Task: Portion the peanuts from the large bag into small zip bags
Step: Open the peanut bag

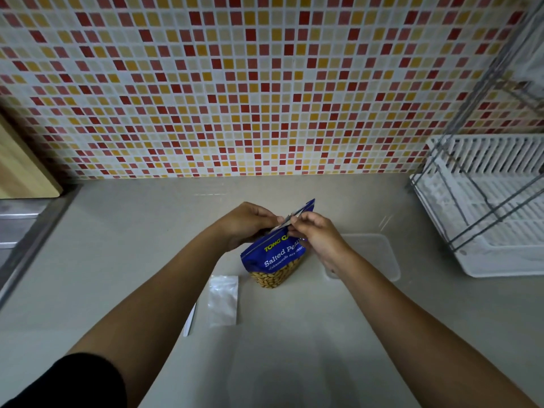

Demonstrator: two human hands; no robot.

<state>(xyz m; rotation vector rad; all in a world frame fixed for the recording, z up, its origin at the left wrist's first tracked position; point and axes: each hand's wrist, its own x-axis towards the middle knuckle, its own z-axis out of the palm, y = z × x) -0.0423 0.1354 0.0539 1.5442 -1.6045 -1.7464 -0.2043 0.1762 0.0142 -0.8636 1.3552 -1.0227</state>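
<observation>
A blue bag of salted peanuts (pixel 272 260) stands upright on the counter, with peanuts showing through its clear lower window. My left hand (pixel 247 223) grips the top of the bag from the left and behind. My right hand (pixel 316 235) pinches the bag's top strip from the right, and that strip sticks up and away between my hands. A small clear zip bag (pixel 223 301) lies flat on the counter just in front of the peanut bag, to the left. A thin white stick-like item (pixel 190 320) lies beside the zip bag.
A clear plastic container (pixel 379 254) sits on the counter (pixel 294 348) to the right of the peanut bag. A white dish rack (pixel 485 207) with a wire frame stands at the far right. A sink edge (pixel 26 231) and a wooden board (pixel 20 169) are at the left. The tiled wall is behind.
</observation>
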